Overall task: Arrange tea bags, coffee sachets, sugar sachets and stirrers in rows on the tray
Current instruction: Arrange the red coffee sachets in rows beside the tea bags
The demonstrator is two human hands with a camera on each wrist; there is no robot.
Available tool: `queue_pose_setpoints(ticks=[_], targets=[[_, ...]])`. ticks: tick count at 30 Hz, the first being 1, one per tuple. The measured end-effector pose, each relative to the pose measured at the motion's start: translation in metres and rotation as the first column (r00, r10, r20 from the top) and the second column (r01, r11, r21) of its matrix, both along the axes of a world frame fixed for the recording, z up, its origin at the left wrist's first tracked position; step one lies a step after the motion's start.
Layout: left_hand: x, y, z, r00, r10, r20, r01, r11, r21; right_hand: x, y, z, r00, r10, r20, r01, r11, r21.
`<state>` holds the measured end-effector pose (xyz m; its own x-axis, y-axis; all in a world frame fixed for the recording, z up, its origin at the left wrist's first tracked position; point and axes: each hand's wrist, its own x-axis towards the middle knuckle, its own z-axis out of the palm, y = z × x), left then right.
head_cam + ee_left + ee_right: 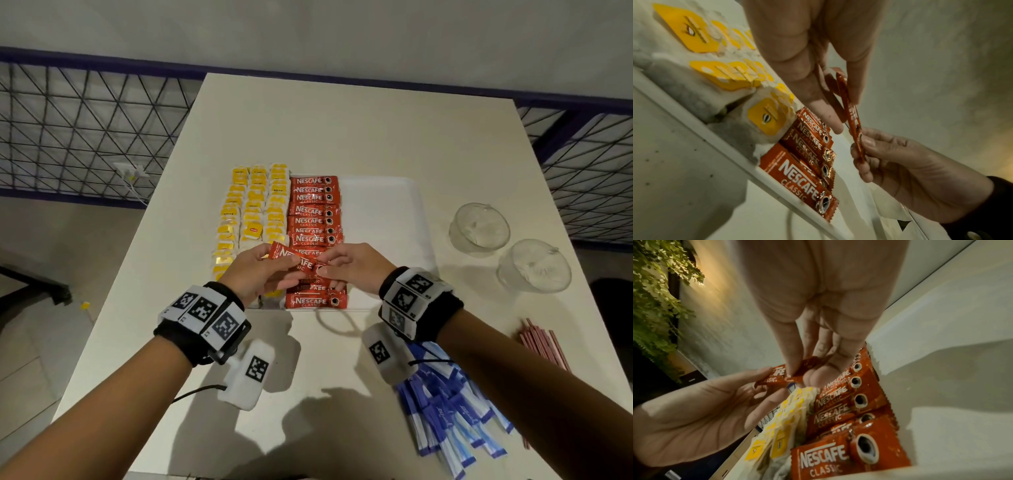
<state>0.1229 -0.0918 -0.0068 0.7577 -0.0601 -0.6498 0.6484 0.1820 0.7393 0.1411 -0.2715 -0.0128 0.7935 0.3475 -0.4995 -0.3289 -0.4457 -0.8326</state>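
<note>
At the left of the head view, three columns of yellow-tagged tea bags fill the left part of the white tray, overlapping one another from the far edge toward the near one. Just right of them, a single column of red Nescafé Classic sachets runs the tray's length, touching the tea bags along its left side. Below the centre of the frame, over the near part of that column, both hands share one loose coffee sachet: the left hand has thumb and fingers clamped on its left end, and the right hand pinches the right end between thumb and forefinger, the other fingers loosely curled. The left wrist view shows the sachet edge-on and lifted clear of the row. The step in hand looks like the coffee row, this sachet probably being squared up before it goes down. The next move calls for lowering it flat into the column, label up and parallel to its neighbours, without nudging them. The tray's right part is bare. Further right, two clear glass bowls stand on the table; at lower right the blue sugar sachets and red stirrers wait off the tray, so those rows are not yet begun.
</note>
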Motion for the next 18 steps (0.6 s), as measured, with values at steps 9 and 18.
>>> queue_pose_setpoints(ticks=[9, 18], targets=[[-0.005, 0.013, -0.005, 0.967, -0.243, 0.080, 0.196, 0.905, 0.378, 0.002, -0.016, -0.010, 0.998, -0.050, 0.048, 0.055, 0.994, -0.094], [-0.015, 0.024, -0.009, 0.961, -0.265, 0.074, 0.207, 0.873, 0.441, -0.002, -0.016, -0.027, 0.998, -0.041, 0.054, 0.052, 0.973, -0.225]])
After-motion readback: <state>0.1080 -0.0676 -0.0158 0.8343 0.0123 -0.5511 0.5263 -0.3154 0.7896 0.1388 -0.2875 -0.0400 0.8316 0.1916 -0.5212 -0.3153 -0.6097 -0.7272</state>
